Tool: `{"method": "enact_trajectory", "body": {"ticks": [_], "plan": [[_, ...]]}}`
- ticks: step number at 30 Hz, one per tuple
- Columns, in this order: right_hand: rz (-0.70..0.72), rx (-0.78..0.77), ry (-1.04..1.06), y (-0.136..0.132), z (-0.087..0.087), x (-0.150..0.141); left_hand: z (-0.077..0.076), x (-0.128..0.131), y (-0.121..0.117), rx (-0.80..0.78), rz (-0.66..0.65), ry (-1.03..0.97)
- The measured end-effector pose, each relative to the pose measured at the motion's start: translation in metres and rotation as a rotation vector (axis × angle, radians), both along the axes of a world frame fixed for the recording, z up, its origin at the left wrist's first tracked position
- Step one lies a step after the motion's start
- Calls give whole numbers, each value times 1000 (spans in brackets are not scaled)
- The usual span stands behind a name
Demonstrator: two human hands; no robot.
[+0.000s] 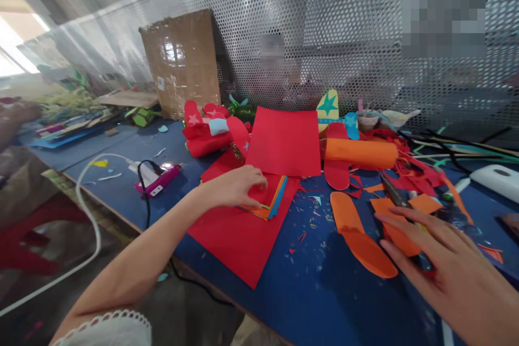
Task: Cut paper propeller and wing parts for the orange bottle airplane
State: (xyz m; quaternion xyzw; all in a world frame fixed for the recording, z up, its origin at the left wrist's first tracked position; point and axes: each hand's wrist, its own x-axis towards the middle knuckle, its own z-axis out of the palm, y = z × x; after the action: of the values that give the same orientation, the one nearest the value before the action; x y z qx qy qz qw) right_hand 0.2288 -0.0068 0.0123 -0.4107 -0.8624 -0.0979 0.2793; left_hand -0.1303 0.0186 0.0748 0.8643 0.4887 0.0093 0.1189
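My left hand (237, 188) rests at a stack of coloured paper sheets (276, 203), thumb and fingers apart. Beneath the stack lies a large red sheet (247, 248), and a square red sheet (284, 143) slants up just beyond my fingertips. On the right, my right hand (441, 259) has its fingers spread over small orange paper pieces (399, 232); whether it touches them I cannot tell. Left of it lies an orange rounded paper strip (360, 238), bent at its middle. Behind is an orange paper tube (360, 153) across a red rounded strip (337, 173).
A red paper model (208, 140) with stars stands at the back, near a cardboard sheet (182, 65) against the perforated metal screen (344, 27). A purple power strip (162, 181) with cables lies left. Red scraps (417, 170) and a white device (497, 181) are right. Another person sits far left.
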Motion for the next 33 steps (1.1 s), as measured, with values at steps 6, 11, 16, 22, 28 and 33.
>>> {"method": "enact_trajectory", "body": {"ticks": [6, 11, 16, 22, 28, 33], "plan": [[47, 32, 14, -8, 11, -13, -15, -12, 0, 62, 19, -87], [327, -4, -113, -17, 13, -57, -29, -13, -10, 298, -77, -81], [454, -353, -362, -1, 22, -131, -35, -14, -14, 394, -147, -63], [409, -397, -339, 30, 32, -187, -37, -17, -14, 310, -79, -105], [447, -436, -350, 37, 24, -190, -33, -21, -8, 154, -11, -234], [462, -433, -345, 39, 23, -188, -40, -26, -5, 183, -25, -246]]}}
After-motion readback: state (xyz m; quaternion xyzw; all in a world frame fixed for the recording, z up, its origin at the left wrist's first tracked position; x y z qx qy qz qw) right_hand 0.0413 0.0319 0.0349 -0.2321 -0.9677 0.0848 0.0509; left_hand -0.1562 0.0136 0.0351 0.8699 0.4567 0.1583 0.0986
